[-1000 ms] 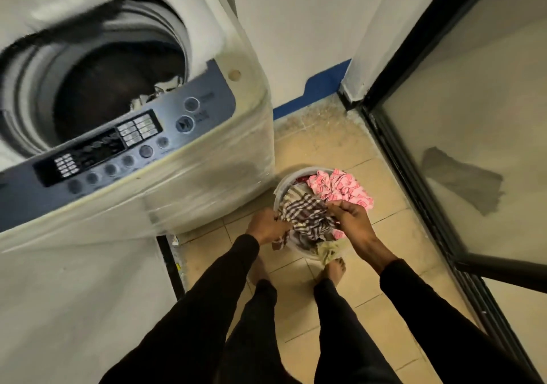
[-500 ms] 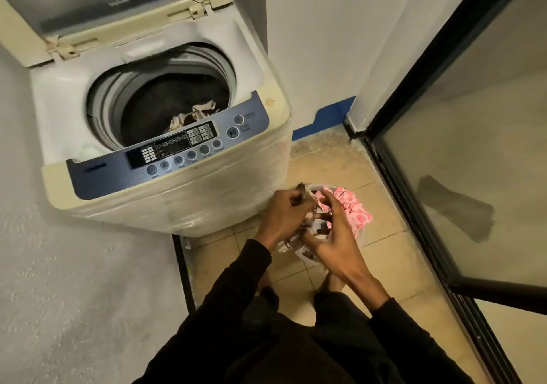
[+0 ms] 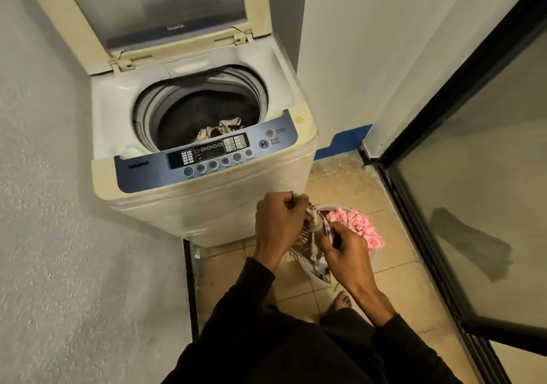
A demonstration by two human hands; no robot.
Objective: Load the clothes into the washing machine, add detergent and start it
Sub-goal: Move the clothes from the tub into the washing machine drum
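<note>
A cream top-loading washing machine (image 3: 207,206) stands ahead with its lid (image 3: 154,14) raised and a blue control panel (image 3: 207,156) at the front. A patterned cloth (image 3: 220,130) lies in the dark drum. To the machine's lower right, a white laundry basket (image 3: 309,268) on the floor holds a pink patterned garment (image 3: 362,230). My left hand (image 3: 278,224) and my right hand (image 3: 346,250) both grip a brown-and-white checked garment (image 3: 315,230) lifted just above the basket.
A textured white wall (image 3: 59,206) runs along the left. A dark-framed glass door (image 3: 473,176) closes off the right side. A bare foot (image 3: 342,301) stands on the tan tiled floor (image 3: 393,283) by the basket.
The view has risen and pulled back from the machine. Both hands have lifted the checked garment up out of the basket.
</note>
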